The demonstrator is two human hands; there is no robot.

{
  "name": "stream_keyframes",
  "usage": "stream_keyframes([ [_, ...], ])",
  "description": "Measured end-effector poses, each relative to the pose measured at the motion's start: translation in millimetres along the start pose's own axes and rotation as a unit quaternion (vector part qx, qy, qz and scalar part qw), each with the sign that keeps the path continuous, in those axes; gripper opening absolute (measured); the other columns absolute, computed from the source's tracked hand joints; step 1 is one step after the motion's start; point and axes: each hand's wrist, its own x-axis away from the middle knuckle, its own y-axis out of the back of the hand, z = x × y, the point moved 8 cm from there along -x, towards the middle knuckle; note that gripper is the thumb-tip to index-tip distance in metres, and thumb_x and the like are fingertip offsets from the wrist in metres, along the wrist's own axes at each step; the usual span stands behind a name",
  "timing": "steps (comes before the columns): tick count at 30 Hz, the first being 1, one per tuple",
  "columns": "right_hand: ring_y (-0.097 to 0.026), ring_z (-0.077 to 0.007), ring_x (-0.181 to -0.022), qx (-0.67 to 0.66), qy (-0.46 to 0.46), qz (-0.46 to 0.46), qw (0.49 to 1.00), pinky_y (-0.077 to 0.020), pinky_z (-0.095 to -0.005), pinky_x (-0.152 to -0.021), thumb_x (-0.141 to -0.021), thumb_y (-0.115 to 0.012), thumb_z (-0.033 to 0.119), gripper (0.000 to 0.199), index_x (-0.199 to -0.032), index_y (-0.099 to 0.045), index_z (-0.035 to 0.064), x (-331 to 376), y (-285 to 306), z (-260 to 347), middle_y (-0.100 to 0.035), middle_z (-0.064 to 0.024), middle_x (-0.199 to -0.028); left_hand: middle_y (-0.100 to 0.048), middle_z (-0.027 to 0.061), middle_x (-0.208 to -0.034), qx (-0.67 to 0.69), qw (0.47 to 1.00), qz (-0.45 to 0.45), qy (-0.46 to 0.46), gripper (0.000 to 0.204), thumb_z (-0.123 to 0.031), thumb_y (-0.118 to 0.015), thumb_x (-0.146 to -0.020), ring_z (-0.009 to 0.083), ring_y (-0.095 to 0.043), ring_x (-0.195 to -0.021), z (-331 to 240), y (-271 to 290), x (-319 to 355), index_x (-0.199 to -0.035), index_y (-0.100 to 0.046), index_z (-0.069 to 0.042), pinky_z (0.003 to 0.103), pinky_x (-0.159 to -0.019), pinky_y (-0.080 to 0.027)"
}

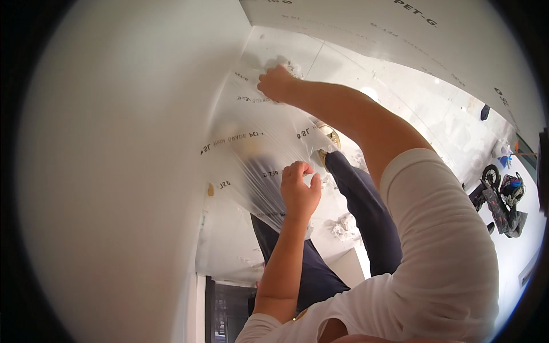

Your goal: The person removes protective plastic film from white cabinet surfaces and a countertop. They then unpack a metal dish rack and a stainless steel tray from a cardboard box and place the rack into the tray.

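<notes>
A thin see-through plastic film [231, 154] with dark print hangs taut in front of my legs, creased between my hands. At its upper end my right hand [278, 84] is closed on the film, close to the corner of the white wall [131, 148]. My left hand [300, 191] is lower and nearer to me, its fingers curled at the film's edge in a pinching grip. Fine stretch lines run through the film beside the left hand. My dark trousers [366, 217] show partly through it.
A film-covered panel [366, 28] with print slants across the top right. White crumpled scraps [346, 227] lie on the pale tiled floor [394, 120] by my feet. A small wheeled vehicle [497, 197] with bags stands at the far right. A dark doorway [229, 308] is at the lower left.
</notes>
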Motion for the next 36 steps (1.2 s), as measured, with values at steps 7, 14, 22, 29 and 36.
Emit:
stream_keyframes([
  [7, -0.062, -0.0269, -0.104, -0.128, 0.032, 0.043, 0.990, -0.0518, -0.0427, -0.078, -0.079, -0.067, 0.013, 0.026, -0.104, -0.067, 0.0151, 39.9, -47.0, 38.6, -0.063, -0.0049, -0.111, -0.057, 0.0063, -0.076, -0.006, 0.996, 0.062, 0.057, 0.021, -0.007, -0.071, -0.069, 0.0247, -0.056, -0.075, 6.6, 24.1, 18.0, -0.079, -0.053, -0.006, 0.036, -0.068, -0.046],
  [14, -0.063, -0.0291, -0.100, -0.216, 0.064, 0.047, 0.973, -0.0537, -0.0427, -0.074, -0.076, -0.066, 0.009, 0.027, -0.102, -0.063, 0.0126, 97.8, -96.4, 91.1, -0.063, -0.0073, -0.107, -0.056, 0.0078, -0.068, -0.070, 0.986, 0.134, 0.076, 0.021, -0.012, -0.073, -0.068, 0.0256, -0.056, -0.066, 13.2, 30.6, 52.7, -0.071, -0.053, -0.006, 0.037, -0.059, -0.044],
  [22, -0.062, -0.0292, -0.101, -0.358, 0.045, 0.127, 0.924, -0.0536, -0.0422, -0.077, -0.079, -0.061, 0.012, 0.034, -0.113, -0.057, 0.0089, 147.1, -130.4, 121.0, -0.059, -0.0122, -0.112, -0.053, 0.0063, -0.062, -0.108, 0.974, 0.168, 0.111, 0.019, -0.013, -0.071, -0.067, 0.0279, -0.055, -0.065, 11.9, 36.3, 95.3, -0.067, -0.052, -0.009, 0.040, -0.057, -0.043],
  [29, -0.060, -0.0250, -0.098, -0.844, -0.316, 0.171, 0.398, -0.0565, -0.0465, -0.078, -0.083, -0.062, 0.020, 0.023, -0.099, -0.063, 0.0040, 143.6, -197.8, -4.7, -0.055, -0.0085, -0.112, -0.058, 0.0090, -0.074, -0.044, 0.992, 0.083, 0.082, 0.020, -0.012, -0.074, -0.069, 0.0287, -0.057, -0.072, -0.9, 47.7, 73.6, -0.075, -0.055, -0.007, 0.037, -0.063, -0.046],
  [36, -0.049, -0.0354, -0.120, -0.675, -0.223, 0.068, 0.700, -0.0515, -0.0437, -0.086, -0.083, -0.054, 0.066, 0.080, -0.132, -0.046, 0.0034, 110.7, -81.3, 83.8, -0.048, -0.0202, -0.132, -0.063, 0.0123, -0.089, -0.162, 0.932, 0.315, -0.073, 0.029, -0.014, -0.072, -0.072, 0.0310, -0.060, -0.092, -52.2, 18.1, 54.8, -0.096, -0.057, -0.006, 0.041, -0.082, -0.049],
])
